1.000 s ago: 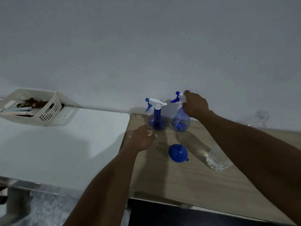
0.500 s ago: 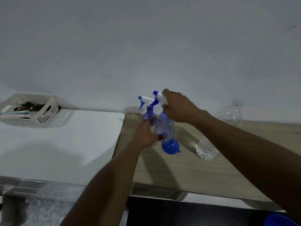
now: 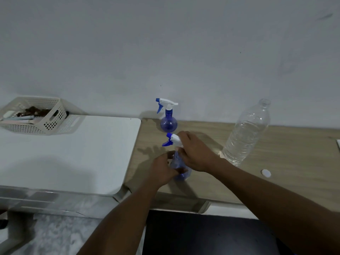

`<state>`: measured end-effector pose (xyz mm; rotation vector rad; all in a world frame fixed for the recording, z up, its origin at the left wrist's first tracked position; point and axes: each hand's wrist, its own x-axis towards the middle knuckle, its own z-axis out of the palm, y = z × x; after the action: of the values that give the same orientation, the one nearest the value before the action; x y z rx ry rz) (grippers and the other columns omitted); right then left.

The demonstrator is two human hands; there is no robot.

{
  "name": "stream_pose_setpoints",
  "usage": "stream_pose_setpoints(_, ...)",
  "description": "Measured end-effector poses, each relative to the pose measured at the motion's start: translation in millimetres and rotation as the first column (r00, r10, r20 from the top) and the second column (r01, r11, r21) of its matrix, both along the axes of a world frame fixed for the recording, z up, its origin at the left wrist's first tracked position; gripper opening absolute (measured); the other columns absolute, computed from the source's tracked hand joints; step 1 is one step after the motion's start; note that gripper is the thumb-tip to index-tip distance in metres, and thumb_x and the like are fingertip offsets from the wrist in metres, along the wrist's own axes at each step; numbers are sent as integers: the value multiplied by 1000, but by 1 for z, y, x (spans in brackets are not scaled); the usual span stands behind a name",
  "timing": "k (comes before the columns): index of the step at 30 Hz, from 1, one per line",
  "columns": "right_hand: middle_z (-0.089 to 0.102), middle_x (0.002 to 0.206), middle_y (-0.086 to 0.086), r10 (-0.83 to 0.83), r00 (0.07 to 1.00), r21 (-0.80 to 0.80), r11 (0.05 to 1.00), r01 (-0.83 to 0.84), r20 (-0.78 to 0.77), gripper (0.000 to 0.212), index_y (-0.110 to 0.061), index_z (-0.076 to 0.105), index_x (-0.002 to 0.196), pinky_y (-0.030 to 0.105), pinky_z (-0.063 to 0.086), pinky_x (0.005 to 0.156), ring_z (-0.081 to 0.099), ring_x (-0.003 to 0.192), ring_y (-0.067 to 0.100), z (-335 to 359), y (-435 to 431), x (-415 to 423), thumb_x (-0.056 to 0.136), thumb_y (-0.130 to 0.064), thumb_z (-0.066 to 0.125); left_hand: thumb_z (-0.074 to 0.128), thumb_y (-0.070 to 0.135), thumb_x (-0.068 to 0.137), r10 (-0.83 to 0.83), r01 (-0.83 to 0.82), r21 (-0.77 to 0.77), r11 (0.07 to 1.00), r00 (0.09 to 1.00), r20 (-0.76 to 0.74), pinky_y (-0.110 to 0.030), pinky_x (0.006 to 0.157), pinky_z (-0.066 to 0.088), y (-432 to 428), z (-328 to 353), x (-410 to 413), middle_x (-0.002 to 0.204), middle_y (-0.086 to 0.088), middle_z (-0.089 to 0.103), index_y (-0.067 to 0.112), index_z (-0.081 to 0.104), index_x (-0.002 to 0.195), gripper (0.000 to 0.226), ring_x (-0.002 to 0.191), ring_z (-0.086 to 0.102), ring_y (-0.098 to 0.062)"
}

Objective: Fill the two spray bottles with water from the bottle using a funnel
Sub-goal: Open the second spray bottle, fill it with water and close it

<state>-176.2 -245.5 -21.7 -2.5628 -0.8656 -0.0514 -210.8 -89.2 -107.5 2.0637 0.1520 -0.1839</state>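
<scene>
Two blue translucent spray bottles with white-and-blue trigger heads are on the wooden table (image 3: 276, 162). One spray bottle (image 3: 168, 119) stands upright at the back by the wall. The nearer spray bottle (image 3: 177, 161) is held in both hands: my left hand (image 3: 161, 170) wraps its body, and my right hand (image 3: 195, 153) grips its neck and trigger head. A darker blue patch (image 3: 182, 177) shows beneath it; I cannot tell whether it is the funnel or the bottle's base. The clear water bottle (image 3: 246, 133) stands open to the right, part full. Its white cap (image 3: 266, 173) lies beside it.
A white table (image 3: 73, 153) adjoins the wooden one on the left and carries a cream perforated basket (image 3: 36, 116) with small items. A plain wall rises right behind both tables. Below the wooden table's front edge is dark space.
My right hand has carried the second spray bottle from the back row toward the front. My left hand has closed on its body. The blue funnel is now hidden or overlapped.
</scene>
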Motion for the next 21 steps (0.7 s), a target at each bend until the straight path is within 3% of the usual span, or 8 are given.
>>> stream_pose_setpoints(3,59,106,7,-50,993,-115,991,63,111,46,-15,45,122,37,47,78,52,91,25,-2,1,3,90,-41,63,92,46,63,1,-1,25,1000,1000,16,-26,88,47,-1,-2,2,111,15,63,28,61,122,68,102,59,-7)
stream_pose_setpoints(6,63,108,7,-63,981,-160,983,93,184,41,-16,45,122,32,40,76,53,92,24,-4,2,4,91,-35,64,91,47,64,-5,5,33,999,1000,16,-31,93,51,-2,-6,5,115,11,64,28,59,124,71,105,60,-11)
stream_pose_setpoints(11,58,106,7,-9,999,51,999,11,-34,34,-14,49,117,33,38,75,45,89,20,-3,0,4,89,-20,67,91,41,68,-42,42,-43,998,999,8,-31,90,56,3,-11,7,117,9,66,29,59,123,64,105,66,-13)
stream_pose_setpoints(14,56,113,6,0,989,1,1000,0,-148,49,-16,45,128,33,44,78,48,93,19,3,-7,7,86,-22,71,91,40,66,-56,56,-76,996,998,5,-34,91,57,5,-13,6,116,10,67,32,57,122,66,106,67,-14)
stream_pose_setpoints(16,55,113,3,4,999,-105,994,-7,-32,58,-19,43,128,35,45,81,46,92,18,0,-11,11,83,-40,73,92,33,69,-64,64,-105,992,998,1,-38,93,57,6,-15,7,119,6,66,29,57,125,66,107,66,-14)
stream_pose_setpoints(18,56,112,1,-15,996,-191,981,31,84,58,-20,44,126,33,41,80,44,90,16,-1,-8,12,84,-52,68,91,33,70,-79,79,-97,992,997,2,-27,88,56,6,-14,7,118,11,65,28,56,127,67,104,64,-8)
stream_pose_setpoints(19,58,113,3,-24,996,-195,980,41,87,54,-19,45,126,32,40,80,43,90,16,-3,-5,12,87,-48,67,91,33,71,-81,81,-88,993,997,0,-21,84,52,6,-12,6,115,14,63,29,55,127,67,101,62,-5)
stream_pose_setpoints(21,58,116,7,-19,1000,-127,992,19,8,46,-17,46,124,30,37,78,43,90,16,-4,-2,12,88,-33,70,90,36,70,-77,76,-106,991,997,-7,-22,86,52,5,-10,5,112,16,60,31,53,123,66,104,62,-7)
